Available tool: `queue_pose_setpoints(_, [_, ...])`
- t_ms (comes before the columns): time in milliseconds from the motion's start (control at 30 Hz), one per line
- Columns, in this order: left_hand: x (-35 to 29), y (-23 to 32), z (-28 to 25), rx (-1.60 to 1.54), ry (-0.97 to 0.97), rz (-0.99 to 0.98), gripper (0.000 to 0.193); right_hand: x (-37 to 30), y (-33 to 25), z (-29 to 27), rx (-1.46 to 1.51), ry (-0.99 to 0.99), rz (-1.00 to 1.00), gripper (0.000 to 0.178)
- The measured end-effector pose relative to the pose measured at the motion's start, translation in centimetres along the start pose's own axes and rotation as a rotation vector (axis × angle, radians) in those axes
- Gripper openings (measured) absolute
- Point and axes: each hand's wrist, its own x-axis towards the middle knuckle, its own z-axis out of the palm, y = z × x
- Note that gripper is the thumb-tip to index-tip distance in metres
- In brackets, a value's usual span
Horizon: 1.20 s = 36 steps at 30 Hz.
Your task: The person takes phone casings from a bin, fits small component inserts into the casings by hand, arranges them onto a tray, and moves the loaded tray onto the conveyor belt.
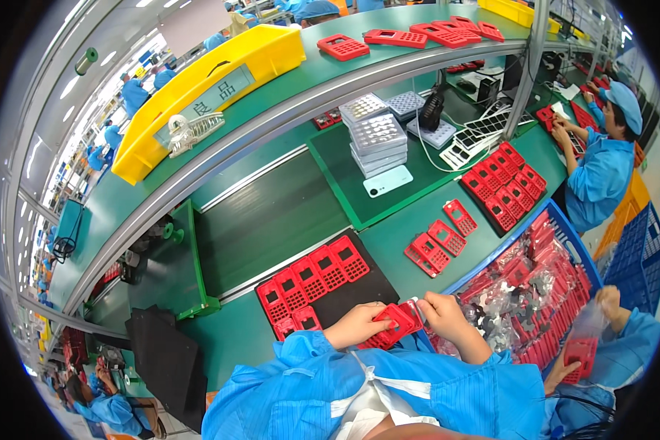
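Observation:
My left hand (358,325) is closed around a red phone housing (397,323) close in front of my body. My right hand (446,317) pinches at the housing's right end, where something small and pale shows by the fingertips; I cannot make out what it is. More red keypad phone housings (309,277) lie in rows on a black pad (367,290) just beyond my hands. To the right of my hands is a blue crate (568,224) full of red housings, many in clear plastic bags.
Three loose housings (447,238) and a filled black tray (502,187) lie farther right. Stacked clear trays (378,136) and a pale blue phone (389,181) are at centre. A yellow bin (136,158) sits on the shelf. At lower right, a co-worker's hands hold a bagged housing (581,356).

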Motion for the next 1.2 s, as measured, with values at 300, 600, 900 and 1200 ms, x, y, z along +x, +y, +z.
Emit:
queue_pose_setpoints(300, [-1.0, -1.8, 0.6, 0.022, 0.017, 0.08, 0.023, 0.3, 4.5, -3.1, 0.194, -0.181, 0.315, 0.03])
queue_pose_setpoints(600, [-2.5, -2.2, 0.6, -0.18, 0.259, -0.111, 0.023, 0.5, 6.8, 1.7, 0.393, -0.116, 0.354, 0.027])
queue_pose_setpoints(900, [-4.5, -3.1, 1.4, -0.382, 0.497, -0.177, 0.016, -1.6, 16.7, -5.3, 0.336, 0.25, 0.394, 0.024])
queue_pose_setpoints(1200, [-3.2, -3.4, 2.3, -0.564, 0.462, -0.235, 0.022, 0.6, 2.7, 1.8, 0.609, -0.222, 0.351, 0.047])
